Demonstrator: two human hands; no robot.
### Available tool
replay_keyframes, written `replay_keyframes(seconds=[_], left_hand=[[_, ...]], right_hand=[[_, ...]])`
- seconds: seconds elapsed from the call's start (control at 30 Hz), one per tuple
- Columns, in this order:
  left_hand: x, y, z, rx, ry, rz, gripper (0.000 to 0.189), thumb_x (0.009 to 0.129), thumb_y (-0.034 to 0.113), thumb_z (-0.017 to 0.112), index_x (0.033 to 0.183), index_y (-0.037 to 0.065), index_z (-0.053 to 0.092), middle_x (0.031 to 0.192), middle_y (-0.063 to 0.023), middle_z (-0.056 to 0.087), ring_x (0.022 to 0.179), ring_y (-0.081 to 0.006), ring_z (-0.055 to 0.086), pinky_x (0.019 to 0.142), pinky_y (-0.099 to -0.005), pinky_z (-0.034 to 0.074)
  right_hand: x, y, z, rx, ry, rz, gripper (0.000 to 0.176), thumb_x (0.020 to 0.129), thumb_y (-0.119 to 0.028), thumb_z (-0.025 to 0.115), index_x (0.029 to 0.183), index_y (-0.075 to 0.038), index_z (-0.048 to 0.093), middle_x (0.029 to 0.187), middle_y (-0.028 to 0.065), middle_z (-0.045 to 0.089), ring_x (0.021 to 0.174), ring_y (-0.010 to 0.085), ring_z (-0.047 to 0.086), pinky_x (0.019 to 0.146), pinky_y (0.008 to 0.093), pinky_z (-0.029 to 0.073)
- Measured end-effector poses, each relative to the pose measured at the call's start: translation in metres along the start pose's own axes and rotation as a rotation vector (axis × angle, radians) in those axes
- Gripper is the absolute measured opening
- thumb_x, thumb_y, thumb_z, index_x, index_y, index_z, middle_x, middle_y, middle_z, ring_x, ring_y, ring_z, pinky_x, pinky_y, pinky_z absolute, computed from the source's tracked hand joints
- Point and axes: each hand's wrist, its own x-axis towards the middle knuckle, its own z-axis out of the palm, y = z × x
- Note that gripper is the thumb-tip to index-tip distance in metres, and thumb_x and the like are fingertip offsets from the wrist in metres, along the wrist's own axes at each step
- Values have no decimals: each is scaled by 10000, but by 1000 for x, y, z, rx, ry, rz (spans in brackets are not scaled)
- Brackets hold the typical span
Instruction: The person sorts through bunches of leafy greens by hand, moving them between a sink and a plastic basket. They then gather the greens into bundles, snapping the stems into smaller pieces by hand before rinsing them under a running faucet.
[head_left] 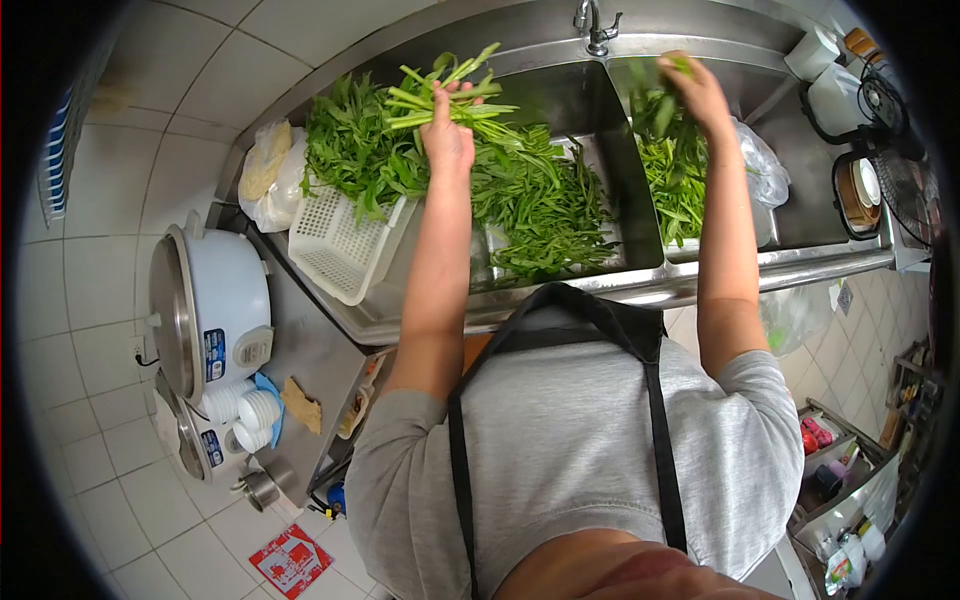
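Note:
My left hand [449,130] is closed round a bundle of leafy green stalks [410,105], above the left side of the sink. Under it, more greens heap over a white perforated basket [345,245] and fill part of the left sink basin [630,170]. Over the right basin, my right hand [694,90] is closed on a few leafy greens [657,110], slightly blurred by motion. Below that hand lies a pile of greens [672,190] in the right basin.
The faucet [598,35] stands behind the basins. Plastic bags [762,165] lie right of the greens. A large rice cooker [235,305] and stacked white bowls [250,410] are at the left. A fan [885,110] stands at the far right.

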Motion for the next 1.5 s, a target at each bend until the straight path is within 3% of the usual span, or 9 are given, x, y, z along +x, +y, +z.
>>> replay_keyframes(seconds=[0.07, 0.3, 0.37, 0.47, 0.87, 0.93, 1.13, 1.2, 1.5], left_hand=[[-1, -12, 15, 27, 9, -92, 304, 863, 199, 521, 1097, 23, 439, 987, -126, 539, 898, -247, 581, 686, -384, 521], [-19, -47, 33, 384, -374, -266, 342, 813, 76, 570, 1129, -4, 464, 971, -81, 565, 809, -147, 571, 634, -285, 498], [-20, -56, 32, 465, -384, -165, 325, 803, 55, 576, 1105, -8, 472, 962, -81, 562, 785, -148, 571, 648, -282, 494], [-18, -54, 30, 594, -460, -151, 352, 768, 4, 603, 1089, -23, 459, 886, -80, 579, 757, -147, 571, 663, -270, 477], [-10, -44, 21, 464, -546, -425, 216, 822, 176, 589, 963, 22, 533, 872, -85, 577, 818, -199, 581, 688, -335, 494], [-9, -41, 21, 426, -392, -477, 221, 836, 195, 568, 967, 21, 532, 865, -85, 573, 825, -212, 581, 697, -350, 495], [-1, -45, 27, 567, -322, -390, 280, 811, 256, 599, 956, 18, 565, 727, -30, 525, 692, -168, 576, 631, -296, 489], [-6, -50, 56, 784, -464, -194, 309, 754, 287, 659, 912, 27, 605, 671, -11, 525, 652, -128, 570, 592, -265, 477], [-16, -101, 142, 1037, -802, -67, 278, 658, 254, 713, 835, 50, 649, 682, -34, 634, 529, -114, 583, 537, -254, 465]], right_hand=[[-9, -26, 33, -152, -119, 4, 309, 733, -290, 655, 959, -87, 596, 807, 59, 625, 747, 160, 574, 710, 296, 447], [-4, -45, 116, -246, -111, -172, 363, 667, -341, 689, 942, -109, 642, 837, 138, 629, 786, 269, 604, 724, 346, 451], [1, -44, 119, -237, -366, 42, 424, 625, -362, 716, 935, -81, 647, 827, 147, 634, 771, 255, 609, 722, 332, 450], [-3, -48, 110, -291, -505, 187, 367, 671, -268, 710, 924, -14, 632, 787, 84, 635, 707, 131, 570, 701, 278, 441], [-5, -40, -14, 50, -268, 339, 268, 714, -194, 668, 895, -1, 625, 765, 37, 618, 622, 111, 551, 610, 253, 456], [-5, -32, -43, 143, -209, 382, 274, 720, -204, 668, 903, -7, 619, 781, 37, 615, 622, 111, 555, 611, 258, 460], [-5, -36, -84, 16, -202, 415, 275, 731, -219, 666, 907, -13, 617, 762, 30, 605, 620, 102, 559, 593, 243, 455], [-2, -41, -72, 1, -236, 402, 292, 720, -229, 677, 897, -4, 620, 753, 37, 609, 617, 105, 560, 596, 247, 455], [15, -25, -46, -82, -348, 298, 320, 675, -171, 706, 904, 35, 619, 795, 80, 631, 672, 145, 586, 648, 271, 471]])
